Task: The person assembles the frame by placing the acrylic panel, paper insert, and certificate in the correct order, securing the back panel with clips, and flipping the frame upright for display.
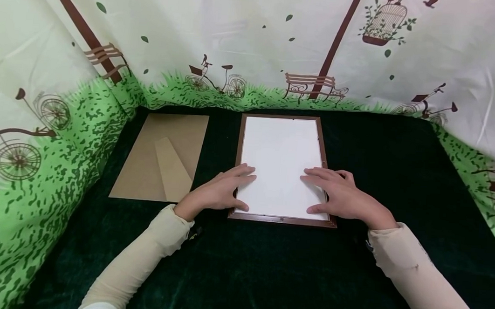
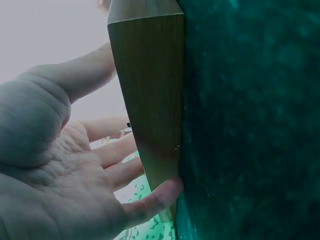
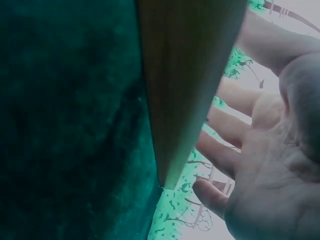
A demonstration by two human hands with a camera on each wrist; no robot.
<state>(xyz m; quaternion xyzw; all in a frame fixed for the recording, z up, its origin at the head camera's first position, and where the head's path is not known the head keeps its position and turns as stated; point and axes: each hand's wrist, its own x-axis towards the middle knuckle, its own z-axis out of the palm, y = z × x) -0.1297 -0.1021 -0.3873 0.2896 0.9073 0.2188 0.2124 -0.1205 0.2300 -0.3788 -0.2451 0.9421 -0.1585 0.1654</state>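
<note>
A brown picture frame [image 1: 282,219] lies flat on the dark green cloth, a white sheet [image 1: 279,147] filling its inside. My left hand [image 1: 224,188] reaches over the frame's left side, its spread fingertips on the sheet near the edge. Across from it, my right hand [image 1: 342,194] lies over the right side with fingers extended onto the sheet. In the left wrist view the frame's wooden side [image 2: 150,90] stands close to my palm, the little finger touching it. The right wrist view shows the opposite wooden side [image 3: 185,85] beside the right hand's straight fingers.
Left of the frame lies a brown backing board [image 1: 135,167] with a lighter easel stand [image 1: 172,174] folded flat on it. A dark green velvet cloth [image 1: 266,272] covers the table. Behind and at both sides hangs a printed curtain [image 1: 237,37] with bicycles, benches and grass.
</note>
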